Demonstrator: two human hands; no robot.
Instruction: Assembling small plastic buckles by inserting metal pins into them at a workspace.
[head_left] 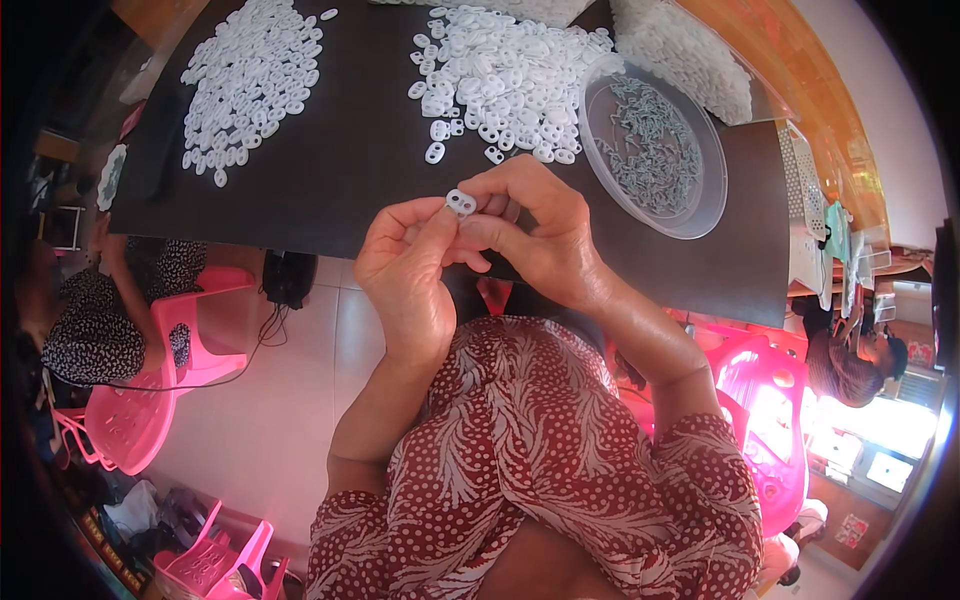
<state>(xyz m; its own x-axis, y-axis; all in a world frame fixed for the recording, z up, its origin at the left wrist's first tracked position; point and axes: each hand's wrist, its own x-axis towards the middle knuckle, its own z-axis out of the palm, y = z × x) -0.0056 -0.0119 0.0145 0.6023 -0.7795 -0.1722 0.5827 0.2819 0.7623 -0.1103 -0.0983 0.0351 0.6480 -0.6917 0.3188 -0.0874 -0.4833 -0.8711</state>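
Note:
Just in front of the table edge, a small white two-hole cord lock point(461, 202) is pinched between my hands. My left hand point(408, 290) grips it from the left, thumb against its lower side and fingers curled behind. From the right, my right hand point(540, 225) closes on it with forefinger and thumb; whether a smaller part sits in those fingertips is hidden. Beyond my hands lies a heap of white cord lock pieces point(510, 85). A round clear plastic tub point(712, 190) of small grey metal springs point(650, 145) stands to the right of it.
A second heap of white oval pieces point(250, 75) covers the far left of the dark table point(350, 130). At the far right, a clear container holds whitish pieces point(685, 55). Pink plastic chairs point(130, 415) stand around, and another person point(100, 340) sits at the left.

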